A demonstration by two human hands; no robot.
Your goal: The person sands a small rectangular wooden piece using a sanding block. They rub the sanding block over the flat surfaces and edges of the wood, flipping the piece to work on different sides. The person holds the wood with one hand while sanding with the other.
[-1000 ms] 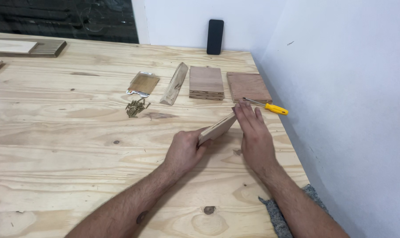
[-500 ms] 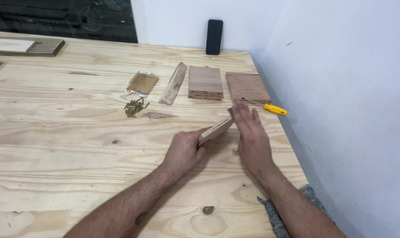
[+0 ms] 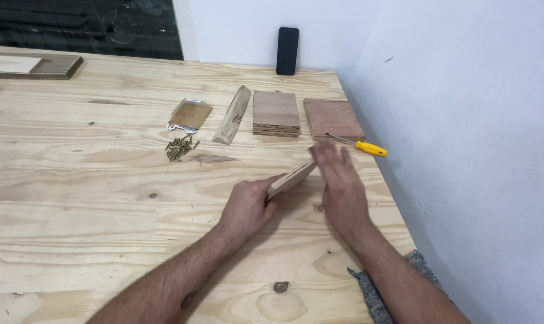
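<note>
My left hand (image 3: 246, 207) grips the near end of a small plywood board (image 3: 291, 179), which stands tilted on its edge on the workbench (image 3: 92, 180). My right hand (image 3: 339, 185) is flat with fingers together, just right of the board and beside its far face; whether it touches the board I cannot tell. A yellow-handled screwdriver (image 3: 359, 145) lies just beyond my right fingertips. Behind it sit a flat reddish plywood square (image 3: 332, 117) and a stack of plywood pieces (image 3: 275, 112).
A rough wedge of wood (image 3: 232, 114), a small clear packet (image 3: 189, 115) and a heap of brass screws (image 3: 180, 147) lie left of the stack. A black phone (image 3: 287, 42) leans on the white wall. Grey cloth (image 3: 377, 294) hangs at the bench's right edge. Boards (image 3: 32, 65) lie far left.
My right hand has lifted slightly off the board's far end and its fingers look blurred. The left hand and board have barely shifted.
</note>
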